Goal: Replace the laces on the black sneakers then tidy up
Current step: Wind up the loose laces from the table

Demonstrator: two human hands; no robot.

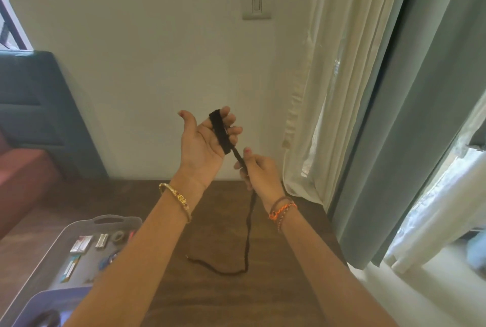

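Evidently, the tidy-up stage is under way; no sneakers are seen. At the left, a grey tray (47, 255) of small items rests on the tabletop (210, 300). The left hand (203, 140) is raised, fingers straight, with the black lace (221, 132) coiled round them. The right hand (259, 171) pinches the lace; its tail, trailing onto the tabletop, remains to be wound.
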